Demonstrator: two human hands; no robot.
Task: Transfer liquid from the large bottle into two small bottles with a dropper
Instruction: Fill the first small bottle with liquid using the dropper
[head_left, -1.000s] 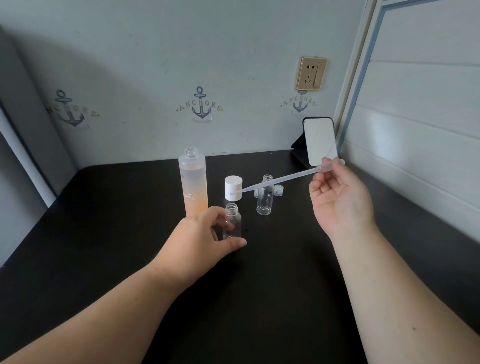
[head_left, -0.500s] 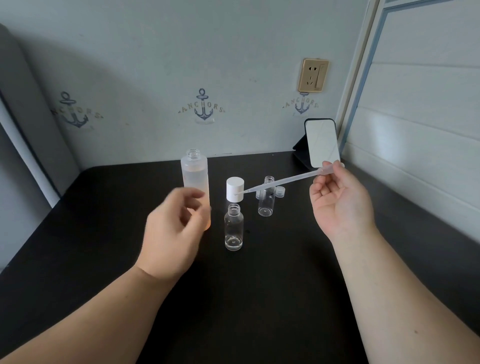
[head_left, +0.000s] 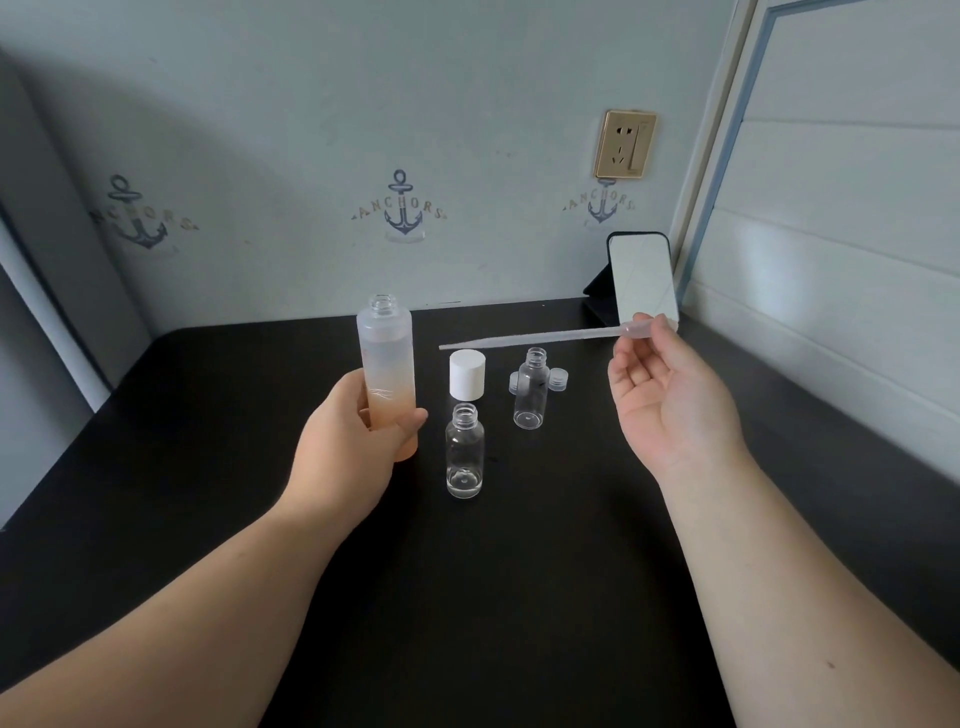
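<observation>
While the dropper hangs in the air, these are the points to watch.

Left hand: the left hand (head_left: 358, 441) has its fingers and thumb curled round the lower half of the large bottle (head_left: 387, 374), which stands upright and uncapped on the left of the group, on the dark table (head_left: 156, 467).

Right hand: the right hand (head_left: 670, 400) pinches the bulb end of the dropper (head_left: 540, 339) between thumb and fingertips, the other fingers loosely spread; the stem lies almost level, its tip pointing left, above the white cap (head_left: 467, 374) and short of the large bottle's mouth.

Small bottles: the near small bottle (head_left: 465, 452) stands open just right of the large bottle, with what looks like a trace of clear liquid at its bottom; the far small bottle (head_left: 531, 389) stands open behind it to the right, between two clear caps (head_left: 558, 376).

Step in hand: judged to be bringing the tip into the large bottle to draw liquid.

Risk, aim: the neck is narrow, so a level stem could strike the rim instead of entering.

Risk, tipping: a sweep of the right wrist might knock the light small bottles over.

Risk, drips: squeezing the bulb while carrying would spill onto the table.

Background: a small mirror (head_left: 643, 278) leans at the far right.
</observation>
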